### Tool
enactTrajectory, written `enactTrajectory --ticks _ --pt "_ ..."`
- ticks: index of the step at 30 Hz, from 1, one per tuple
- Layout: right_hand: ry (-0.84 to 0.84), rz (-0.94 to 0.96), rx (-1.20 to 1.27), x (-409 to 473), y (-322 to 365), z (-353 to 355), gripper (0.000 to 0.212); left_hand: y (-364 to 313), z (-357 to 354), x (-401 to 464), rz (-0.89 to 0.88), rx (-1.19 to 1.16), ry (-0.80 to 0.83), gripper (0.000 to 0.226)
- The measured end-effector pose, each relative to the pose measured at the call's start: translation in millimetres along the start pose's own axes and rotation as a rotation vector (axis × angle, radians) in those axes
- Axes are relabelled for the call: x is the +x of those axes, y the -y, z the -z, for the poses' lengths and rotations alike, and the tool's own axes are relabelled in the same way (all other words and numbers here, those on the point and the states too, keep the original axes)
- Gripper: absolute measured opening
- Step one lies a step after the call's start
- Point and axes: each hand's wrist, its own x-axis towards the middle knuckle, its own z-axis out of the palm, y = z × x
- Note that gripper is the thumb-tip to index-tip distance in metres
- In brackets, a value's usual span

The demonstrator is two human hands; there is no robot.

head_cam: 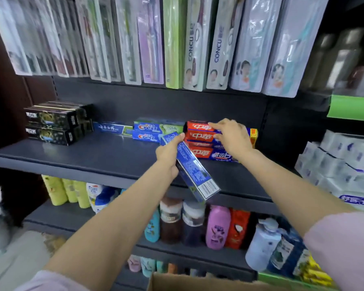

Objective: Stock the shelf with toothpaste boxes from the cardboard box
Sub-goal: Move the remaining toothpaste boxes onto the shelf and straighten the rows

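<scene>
My left hand point(168, 158) grips a blue toothpaste box point(194, 173), held slanted over the front of the dark shelf point(93, 156), barcode end toward me. My right hand point(231, 135) rests with spread fingers on a stack of red toothpaste boxes point(200, 136) at the right of the shelf. To the left lie blue Crest boxes point(149, 132), a single blue-and-white box point(111, 128) and a stack of black boxes point(55, 122). The cardboard box's rim point(198, 282) shows at the bottom edge.
Toothbrush packs point(177, 38) hang above the shelf. Shampoo and lotion bottles point(198, 223) fill the shelf below. White tissue packs point(345, 164) are stacked at the right. The shelf's left and front areas are bare.
</scene>
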Motion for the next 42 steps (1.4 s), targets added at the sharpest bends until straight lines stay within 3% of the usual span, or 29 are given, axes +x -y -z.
enactTrajectory --ticks 3,7,10,13,14,16,19,22,23,25,27,29,31,35,38,42 --pt "0.017 -0.017 -0.034 18.5 -6.0 -34.8 0.038 -1.5 1.2 21.8 0.012 -0.021 -0.041 0.035" --pt "0.031 -0.043 -0.05 22.9 1.2 -51.8 0.044 -2.0 10.1 40.0 0.018 -0.06 -0.043 0.049" --pt "-0.032 0.037 0.29 13.4 24.5 -35.7 0.038 -4.5 17.3 44.1 0.047 -0.133 -0.026 0.036" --pt "0.342 -0.023 0.846 -3.5 59.8 -16.0 0.033 -9.4 29.4 50.1 0.042 -0.194 0.048 0.031" --pt "0.481 -0.042 0.905 -7.8 69.1 -12.9 0.037 -11.1 34.3 51.6 0.031 -0.218 0.074 0.034" --pt "0.579 -0.077 0.938 -10.8 84.6 -14.1 0.037 -18.0 46.5 51.4 0.02 -0.253 0.099 0.043" --pt "0.474 -0.152 1.005 -8.9 106.7 -17.6 0.03 -30.0 65.5 49.9 0.025 -0.195 0.081 0.064" --pt "0.23 -0.114 0.551 -8.2 152.2 -20.7 0.034 -49.6 86.7 48.7 0.094 0.06 0.109 0.096" --pt "0.16 -0.084 0.41 -8.3 168.7 -22.9 0.039 -55.7 96.1 49.2 0.088 0.122 0.121 0.09" --pt "0.159 0.002 0.428 -5.7 199.2 -24.8 0.042 -70.0 122.7 56.5 0.04 0.179 0.114 0.065" --pt "0.267 -0.002 0.716 3.0 215.6 -27.2 0.033 -87.4 150.7 64.1 0.005 0.139 0.177 0.047" --pt "0.396 -0.165 0.963 9.9 236.3 -28.4 0.037 -107.8 180.4 70.9 -0.006 0.014 0.274 0.03" --pt "0.57 -0.371 1.241 12.7 259.3 -32.7 0.042 -125.5 203.2 74.6 0.021 -0.12 0.351 0.028" --pt "0.675 -0.402 1.55 18.0 303.4 -39.6 0.033 -145.7 231.4 80.3 0.049 -0.161 0.413 0.036" --pt "0.565 -0.431 1.494 31.0 324.2 -43.1 0.032 -159.7 248.7 92.3 0.023 -0.122 0.391 0.032" --pt "0.405 -0.393 1.171 49.5 331.2 -49.2 0.034 -173.1 266.6 111.2 -0.029 0.057 0.323 0.018"
